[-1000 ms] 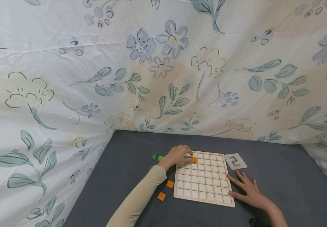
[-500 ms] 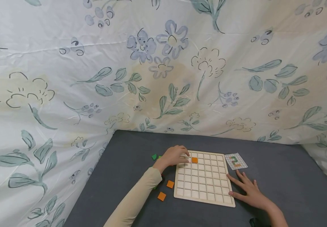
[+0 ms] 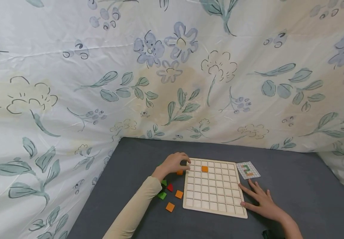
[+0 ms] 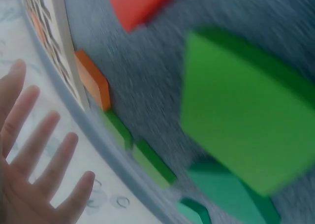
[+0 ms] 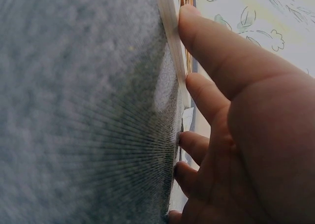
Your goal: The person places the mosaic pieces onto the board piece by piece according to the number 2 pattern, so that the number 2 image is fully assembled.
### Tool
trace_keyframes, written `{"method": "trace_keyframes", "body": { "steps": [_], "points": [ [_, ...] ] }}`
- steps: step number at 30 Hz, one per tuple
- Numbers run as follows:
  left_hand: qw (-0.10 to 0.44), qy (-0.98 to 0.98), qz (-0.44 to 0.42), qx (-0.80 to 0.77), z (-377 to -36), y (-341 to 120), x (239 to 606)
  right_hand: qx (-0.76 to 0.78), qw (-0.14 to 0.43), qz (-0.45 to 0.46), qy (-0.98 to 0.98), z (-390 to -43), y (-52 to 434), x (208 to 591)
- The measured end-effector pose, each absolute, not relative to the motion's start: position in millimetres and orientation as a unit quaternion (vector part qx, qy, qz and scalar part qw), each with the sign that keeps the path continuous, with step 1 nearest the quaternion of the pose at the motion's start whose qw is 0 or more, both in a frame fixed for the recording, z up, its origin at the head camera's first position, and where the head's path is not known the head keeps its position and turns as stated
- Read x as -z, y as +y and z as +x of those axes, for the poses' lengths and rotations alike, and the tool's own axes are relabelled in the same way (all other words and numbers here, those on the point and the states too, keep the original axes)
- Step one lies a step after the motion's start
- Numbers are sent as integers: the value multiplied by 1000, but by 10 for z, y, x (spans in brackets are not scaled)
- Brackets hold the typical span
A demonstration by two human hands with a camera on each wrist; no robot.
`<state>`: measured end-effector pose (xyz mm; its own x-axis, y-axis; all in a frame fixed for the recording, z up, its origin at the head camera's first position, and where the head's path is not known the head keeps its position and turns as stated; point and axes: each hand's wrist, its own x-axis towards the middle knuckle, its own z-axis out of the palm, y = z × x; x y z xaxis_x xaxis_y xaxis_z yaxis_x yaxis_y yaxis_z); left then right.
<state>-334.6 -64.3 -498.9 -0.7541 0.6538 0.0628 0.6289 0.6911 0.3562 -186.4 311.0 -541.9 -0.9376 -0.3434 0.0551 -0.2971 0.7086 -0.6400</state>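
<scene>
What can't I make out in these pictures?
Head view: pattern on the printed card, too small to read.
Head view: orange piece nearest the left grip, partly covered by it.
Head view: dark object, cut off by the bottom edge.
Left wrist view: red piece, cut off by the top edge.
Right wrist view: board, cut off by the top edge.

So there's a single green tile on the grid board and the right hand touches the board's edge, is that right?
Not quite: the single tile on the grid board is orange, not green, as the head view shows. The right hand does touch the board's edge.
</scene>
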Motion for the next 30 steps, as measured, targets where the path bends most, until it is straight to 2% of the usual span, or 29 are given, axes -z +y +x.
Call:
{"method": "trace_keyframes", "body": {
  "steps": [30],
  "points": [
    [46,935,311,-167,-3422,-1305,5089,336,28,-176,925,-1856,3122,5428]
  ]
}}
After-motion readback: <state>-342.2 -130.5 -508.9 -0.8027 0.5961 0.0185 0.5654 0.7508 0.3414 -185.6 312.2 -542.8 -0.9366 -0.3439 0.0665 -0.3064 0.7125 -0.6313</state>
